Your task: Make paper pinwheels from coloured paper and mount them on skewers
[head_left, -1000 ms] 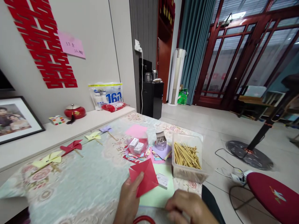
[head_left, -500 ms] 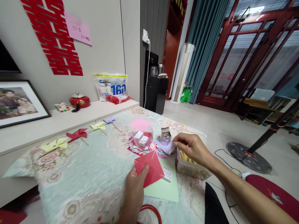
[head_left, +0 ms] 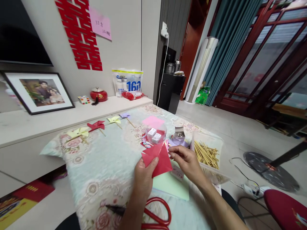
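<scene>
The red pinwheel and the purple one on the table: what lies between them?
A yellow pinwheel lies between the red pinwheel and the purple one, in the head view.

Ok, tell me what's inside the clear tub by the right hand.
The tub holds a heap of thin wooden sticks, lying loosely lengthwise. The right hand covers its near left corner, so anything there or beneath the sticks can't be seen.

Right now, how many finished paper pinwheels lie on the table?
4, in a row along the far edge: pale yellow pinwheel, red pinwheel, yellow pinwheel, purple pinwheel. Others may be hidden.
</scene>
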A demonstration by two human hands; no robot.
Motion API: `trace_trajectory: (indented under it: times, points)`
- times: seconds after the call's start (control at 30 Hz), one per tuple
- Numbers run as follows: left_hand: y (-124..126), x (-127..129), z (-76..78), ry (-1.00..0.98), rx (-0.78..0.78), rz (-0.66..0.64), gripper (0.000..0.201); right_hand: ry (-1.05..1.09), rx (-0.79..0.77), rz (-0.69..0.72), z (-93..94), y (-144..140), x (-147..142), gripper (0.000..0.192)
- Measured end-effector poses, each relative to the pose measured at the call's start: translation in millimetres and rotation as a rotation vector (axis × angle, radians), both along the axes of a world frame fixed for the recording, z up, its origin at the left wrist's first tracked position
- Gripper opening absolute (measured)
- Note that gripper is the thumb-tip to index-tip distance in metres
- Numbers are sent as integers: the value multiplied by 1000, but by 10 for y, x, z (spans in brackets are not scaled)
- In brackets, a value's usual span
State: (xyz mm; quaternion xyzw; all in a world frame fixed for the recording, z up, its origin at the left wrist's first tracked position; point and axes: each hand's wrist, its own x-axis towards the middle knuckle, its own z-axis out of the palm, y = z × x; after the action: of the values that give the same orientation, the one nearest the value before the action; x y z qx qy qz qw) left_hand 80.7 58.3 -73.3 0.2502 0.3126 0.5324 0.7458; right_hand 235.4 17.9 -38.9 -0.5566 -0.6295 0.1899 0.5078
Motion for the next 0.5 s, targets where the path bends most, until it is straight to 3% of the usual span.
trace_trajectory:
  times: [0.13,0.27,0.4,0.5]
  points:
    - [70,-60,9,4,22,17,46,-233,171,126,36,53,-26,35]
    - [102,-77,-35,85,41,-17,46,-267,237,150,-39,91,-15,43]
    - [92,-40,-64,149,31,-45,43,-111,102,5,-173,54,-2,36]
    - [65,-20,-104,170,78,-124,40,101,-100,-57,-259,19,-32,58]
